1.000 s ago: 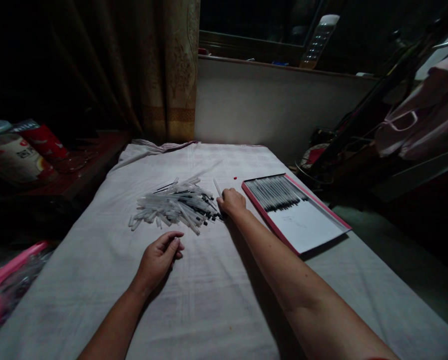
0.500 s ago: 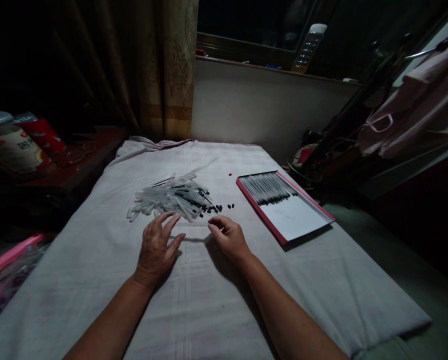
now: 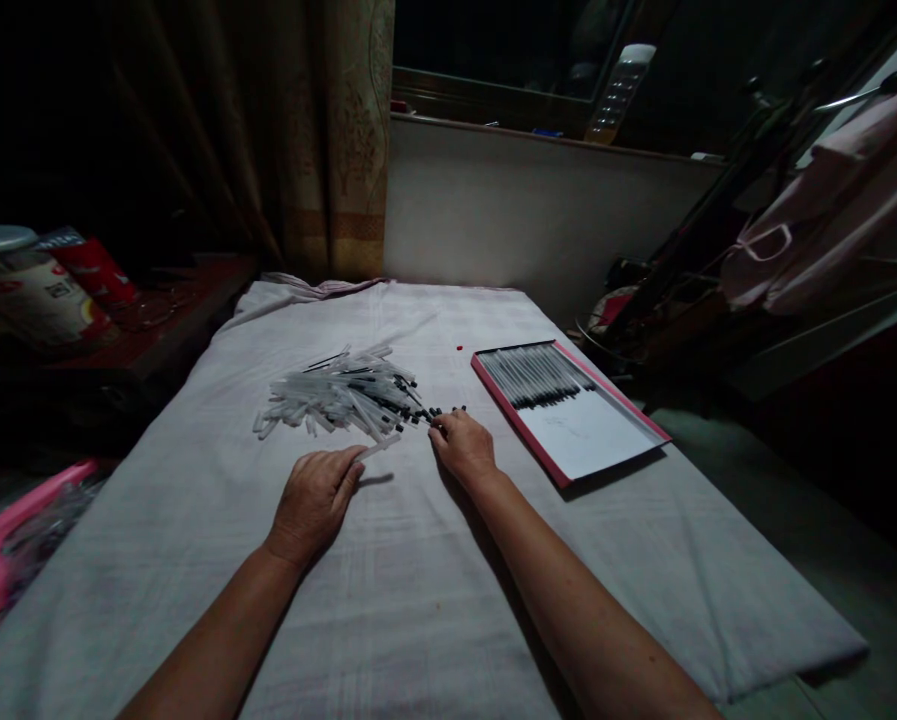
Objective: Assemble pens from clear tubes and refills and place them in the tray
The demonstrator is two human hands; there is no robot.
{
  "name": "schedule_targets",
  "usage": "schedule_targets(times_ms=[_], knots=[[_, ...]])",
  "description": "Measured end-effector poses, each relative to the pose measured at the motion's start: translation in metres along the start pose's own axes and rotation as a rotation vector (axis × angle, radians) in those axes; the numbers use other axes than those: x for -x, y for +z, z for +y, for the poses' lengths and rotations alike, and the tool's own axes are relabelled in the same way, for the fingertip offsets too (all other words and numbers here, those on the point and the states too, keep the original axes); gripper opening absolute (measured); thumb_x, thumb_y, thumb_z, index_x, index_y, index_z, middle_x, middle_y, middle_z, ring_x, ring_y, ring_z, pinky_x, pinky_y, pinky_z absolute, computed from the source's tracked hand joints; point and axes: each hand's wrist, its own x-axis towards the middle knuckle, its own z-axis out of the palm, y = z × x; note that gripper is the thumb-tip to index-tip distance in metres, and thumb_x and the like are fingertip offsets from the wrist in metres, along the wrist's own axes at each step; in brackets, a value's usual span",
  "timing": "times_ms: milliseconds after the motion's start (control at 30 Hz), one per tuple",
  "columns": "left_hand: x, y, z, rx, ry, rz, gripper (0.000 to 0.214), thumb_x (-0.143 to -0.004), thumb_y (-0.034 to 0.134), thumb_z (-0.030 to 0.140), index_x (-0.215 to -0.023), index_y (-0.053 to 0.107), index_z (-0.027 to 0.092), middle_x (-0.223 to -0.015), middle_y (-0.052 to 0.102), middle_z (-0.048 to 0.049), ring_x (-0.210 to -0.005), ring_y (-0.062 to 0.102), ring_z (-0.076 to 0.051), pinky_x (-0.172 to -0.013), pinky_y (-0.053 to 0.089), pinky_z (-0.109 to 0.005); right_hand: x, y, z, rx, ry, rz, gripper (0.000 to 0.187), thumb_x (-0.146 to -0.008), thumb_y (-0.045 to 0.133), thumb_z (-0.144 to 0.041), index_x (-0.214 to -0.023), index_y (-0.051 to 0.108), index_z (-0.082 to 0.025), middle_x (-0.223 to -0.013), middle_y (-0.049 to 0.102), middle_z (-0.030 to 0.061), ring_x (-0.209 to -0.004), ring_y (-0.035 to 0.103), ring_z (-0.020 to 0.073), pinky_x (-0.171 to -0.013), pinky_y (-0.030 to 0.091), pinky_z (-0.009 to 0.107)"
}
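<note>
My left hand is closed on a translucent pen barrel, which sticks out from the fingertips toward the right. My right hand has its fingers pinched together at the small black caps; whether a cap is between them I cannot make out. Beyond both hands lies a loose pile of clear barrels and dark pen parts. To the right, a shallow red-edged box holds a row of black-tipped pens at its far end; its near part shows a white bottom.
A small red piece lies on the white cloth past the pile. At the left are a jar on a dark red table and a pink plastic handle. A bottle stands on the windowsill.
My left hand has closed around the barrel, which my right hand held before. My right hand has let it go and moved slightly away to the black caps.
</note>
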Motion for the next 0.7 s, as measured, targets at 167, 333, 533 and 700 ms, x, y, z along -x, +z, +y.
schedule_targets(times_ms=[167, 333, 533, 700], knots=[[0.001, 0.002, -0.003, 0.047, -0.035, 0.02, 0.034, -0.101, 0.041, 0.037, -0.117, 0.065, 0.019, -0.101, 0.076, -0.0084, -0.091, 0.068, -0.024, -0.084, 0.05, -0.038, -0.003, -0.001, -0.001, 0.033, 0.019, -0.007, 0.021, -0.096, 0.052, -0.026, -0.107, 0.07, -0.021, -0.108, 0.071, 0.0097, -0.097, 0.066, 0.022, -0.078, 0.045, 0.029], [0.001, 0.004, -0.007, 0.086, -0.065, 0.049, 0.029, -0.1, 0.043, 0.033, -0.113, 0.065, 0.02, -0.104, 0.074, -0.0082, -0.097, 0.067, -0.024, -0.087, 0.051, -0.038, 0.011, -0.001, 0.027, -0.366, 0.085, 0.148, 0.015, -0.088, 0.055, -0.024, -0.089, 0.07, -0.02, -0.087, 0.074, 0.007, -0.082, 0.068, 0.0218, -0.077, 0.048, 0.031], [-0.001, 0.003, -0.009, 0.121, -0.071, 0.042, 0.027, -0.1, 0.046, 0.032, -0.115, 0.064, 0.021, -0.104, 0.074, -0.007, -0.097, 0.067, -0.023, -0.088, 0.053, -0.036, 0.022, -0.003, 0.04, -1.082, 0.126, 0.414, 0.025, -0.075, 0.066, -0.04, -0.088, 0.068, -0.019, -0.083, 0.072, 0.0049, -0.074, 0.066, 0.0187, -0.069, 0.053, 0.032], [-0.002, 0.002, -0.009, 0.127, -0.11, 0.033, 0.027, -0.099, 0.045, 0.034, -0.113, 0.066, 0.022, -0.104, 0.074, -0.0069, -0.096, 0.068, -0.023, -0.088, 0.053, -0.037, 0.029, -0.019, 0.027, -1.14, 0.046, 0.371, 0.021, -0.073, 0.069, -0.034, -0.087, 0.068, -0.02, -0.076, 0.07, 0.0027, -0.069, 0.064, 0.0161, -0.065, 0.053, 0.029]])
